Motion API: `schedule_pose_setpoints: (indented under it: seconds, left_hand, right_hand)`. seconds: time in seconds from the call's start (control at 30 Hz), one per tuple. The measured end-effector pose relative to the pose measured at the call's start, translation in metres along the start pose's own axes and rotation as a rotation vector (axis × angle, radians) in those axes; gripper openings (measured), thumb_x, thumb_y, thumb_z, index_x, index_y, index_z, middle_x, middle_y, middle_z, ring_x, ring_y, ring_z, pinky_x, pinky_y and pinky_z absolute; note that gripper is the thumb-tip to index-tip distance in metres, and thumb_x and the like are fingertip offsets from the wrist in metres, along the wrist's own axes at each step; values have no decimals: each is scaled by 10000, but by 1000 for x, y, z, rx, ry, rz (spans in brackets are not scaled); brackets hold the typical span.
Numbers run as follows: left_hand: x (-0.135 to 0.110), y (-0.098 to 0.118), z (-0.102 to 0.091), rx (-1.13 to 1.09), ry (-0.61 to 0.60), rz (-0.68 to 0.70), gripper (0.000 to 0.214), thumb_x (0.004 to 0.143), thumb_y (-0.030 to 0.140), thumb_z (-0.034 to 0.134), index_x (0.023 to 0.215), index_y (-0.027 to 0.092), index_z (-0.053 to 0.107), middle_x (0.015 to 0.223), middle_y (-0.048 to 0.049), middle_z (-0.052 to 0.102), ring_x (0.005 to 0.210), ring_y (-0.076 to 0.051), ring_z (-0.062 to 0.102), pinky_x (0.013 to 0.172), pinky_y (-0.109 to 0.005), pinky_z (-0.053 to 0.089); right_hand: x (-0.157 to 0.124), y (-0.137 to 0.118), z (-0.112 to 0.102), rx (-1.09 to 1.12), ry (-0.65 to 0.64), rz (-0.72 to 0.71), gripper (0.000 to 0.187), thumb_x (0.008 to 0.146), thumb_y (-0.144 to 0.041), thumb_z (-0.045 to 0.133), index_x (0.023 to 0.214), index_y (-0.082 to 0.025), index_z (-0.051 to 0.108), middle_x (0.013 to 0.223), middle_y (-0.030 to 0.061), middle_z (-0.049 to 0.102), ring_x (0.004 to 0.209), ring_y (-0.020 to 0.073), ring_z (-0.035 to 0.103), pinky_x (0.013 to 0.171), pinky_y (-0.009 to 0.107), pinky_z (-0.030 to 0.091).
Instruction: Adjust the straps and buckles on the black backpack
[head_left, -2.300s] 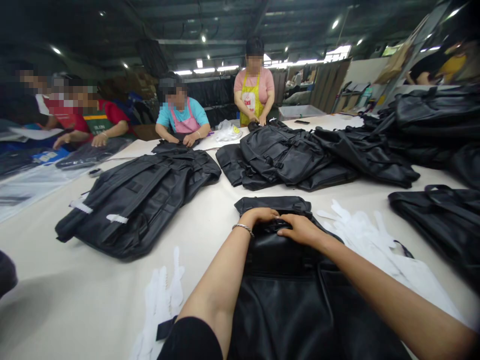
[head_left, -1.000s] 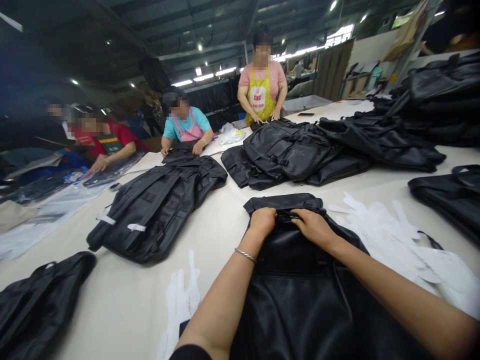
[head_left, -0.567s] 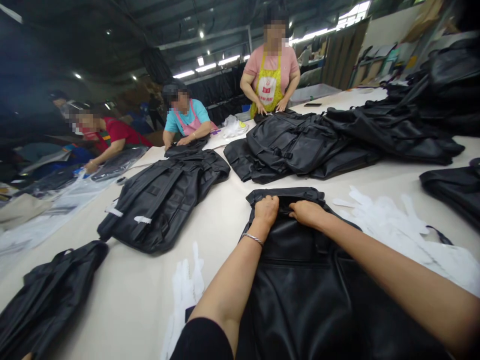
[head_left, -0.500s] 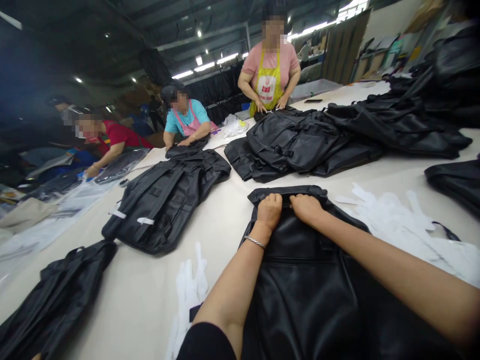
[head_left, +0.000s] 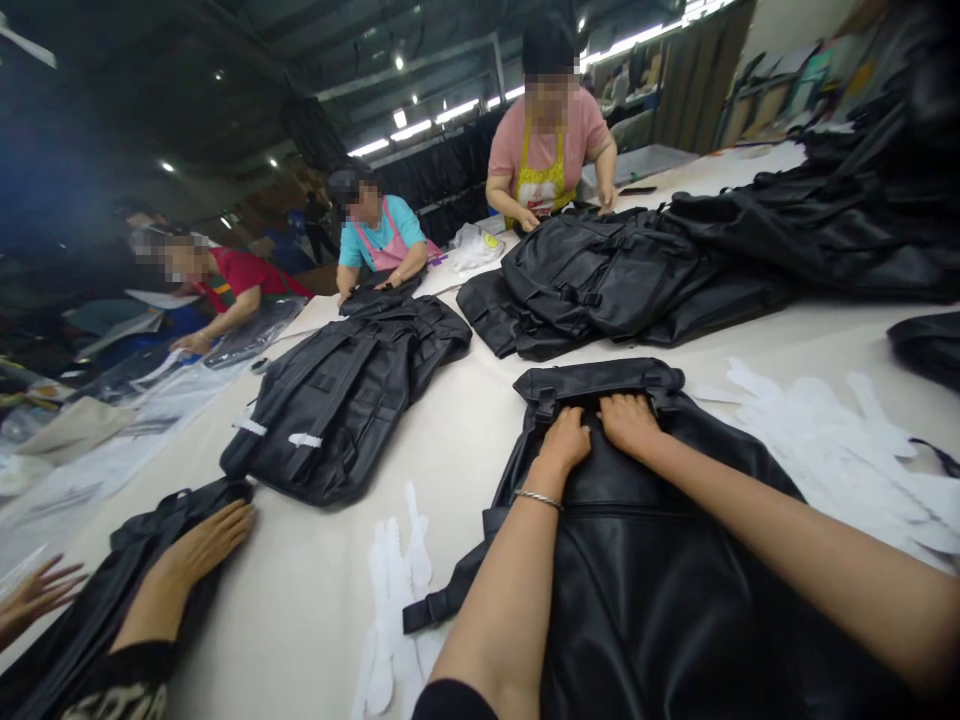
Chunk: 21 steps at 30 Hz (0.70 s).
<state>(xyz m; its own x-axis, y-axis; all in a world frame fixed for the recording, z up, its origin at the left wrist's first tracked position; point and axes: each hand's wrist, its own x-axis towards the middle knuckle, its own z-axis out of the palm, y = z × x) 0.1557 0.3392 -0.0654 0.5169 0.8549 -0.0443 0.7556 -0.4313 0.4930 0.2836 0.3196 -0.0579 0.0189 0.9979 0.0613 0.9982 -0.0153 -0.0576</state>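
A black leather-like backpack (head_left: 630, 580) lies on the table in front of me, its folded top edge (head_left: 600, 378) pointing away. My left hand (head_left: 568, 437) is closed, its curled fingers at the backpack's fabric just below that fold. Beside it, my right hand (head_left: 628, 422) has its fingers bent and pressed together on the same part; its fingertips are partly hidden under the fold. A strap with a buckle (head_left: 442, 605) sticks out from the bag's left side, next to my left forearm.
White paper-like strips (head_left: 394, 600) lie left of the bag, and a larger white pile (head_left: 832, 440) lies right. Another black backpack (head_left: 345, 400) and heaped bags (head_left: 600, 280) are farther back. A co-worker's hand (head_left: 210, 540) rests on a bag at left; other people work across the table.
Both my hands have slid from the top edge to just below it, and the top now lies folded above them. A co-worker's hands have come in at the lower left.
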Motion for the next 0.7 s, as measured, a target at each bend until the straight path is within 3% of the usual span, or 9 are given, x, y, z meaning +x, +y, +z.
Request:
schedule_pose_setpoints:
  seconds: [0.13,0.27,0.37,0.43,0.53,0.7]
  left_hand:
    - [8,6,0,-116,73,75,358,755,96,335,1090,110,462,1150,-99,489,1056,-138,446,932,-251,343]
    - [-16,21,-5,2,235,153,296,779,108,315,989,167,514,1081,-64,521,1015,-133,456,897,-252,372]
    - [-40,17,-20,96,510,-45,286,804,165,321,1036,162,487,1040,-95,520,1004,-170,453,884,-298,368]
    - [-49,4,-29,100,599,-238,282,794,187,355,1044,155,482,1012,-105,524,988,-189,462,875,-327,360]
    - [-51,-21,-35,52,420,-360,247,764,254,433,980,175,520,964,-83,551,942,-180,491,834,-303,375]
    - [-37,-38,-27,82,246,-449,357,814,410,297,964,182,527,974,-98,566,924,-192,512,789,-312,388]
  right_hand:
    - [-15,-4,11,87,105,-165,434,830,-234,278,1257,-172,331,1256,100,406,1152,217,324,953,420,186]
    - [-18,0,23,131,18,-110,437,828,-261,269,1247,-168,347,1243,100,419,1134,210,353,936,420,243]
    - [-21,-8,14,112,97,-147,423,817,-267,312,1226,-187,386,1230,93,431,1151,235,323,929,432,248]
    - [-23,-20,5,136,165,-245,405,818,-235,315,1204,-164,416,1231,91,429,1169,223,296,942,391,249]
    - [-20,-36,-3,209,164,-351,399,824,-195,292,1195,-126,420,1227,97,432,1147,184,333,927,316,289]
    - [6,-48,2,215,8,-218,346,809,-245,325,1074,-155,528,1158,107,497,1018,232,456,811,334,370]
